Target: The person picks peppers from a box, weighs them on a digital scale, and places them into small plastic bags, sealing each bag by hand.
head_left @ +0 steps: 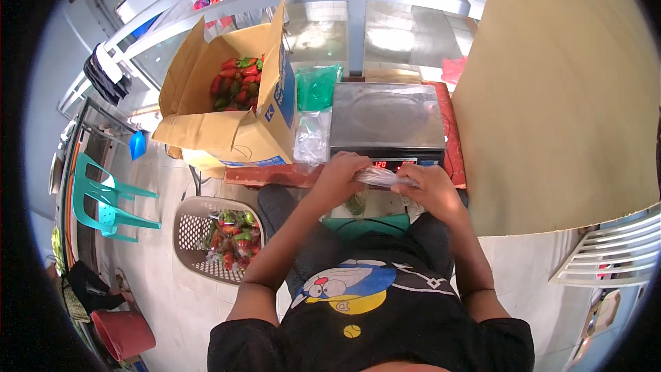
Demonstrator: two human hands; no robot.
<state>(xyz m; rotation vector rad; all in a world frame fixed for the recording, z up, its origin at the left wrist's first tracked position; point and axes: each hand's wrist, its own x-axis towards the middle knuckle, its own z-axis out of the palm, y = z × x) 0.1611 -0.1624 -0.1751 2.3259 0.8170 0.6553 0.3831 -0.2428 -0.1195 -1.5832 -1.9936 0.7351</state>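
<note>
Between my two hands the neck of a clear plastic bag [383, 178] is stretched, just in front of a digital scale [387, 116]. My left hand [344, 171] closes on one side of the bag's top. The other side is pinched in the closed fingers of my right hand [429, 187]. Something green, likely a pepper [357, 202], shows through the plastic below my left hand; the rest of the bag is hard to make out. Red digits glow on the scale's front, and its metal plate carries nothing.
Left of the scale stands an open cardboard box [200, 114] with red and green peppers [238, 84]. Green plastic [319, 87] and clear bags [312, 136] lie between. A beige basket [184, 229] holds bagged peppers [235, 238]. A tall brown board [558, 103] blocks the right.
</note>
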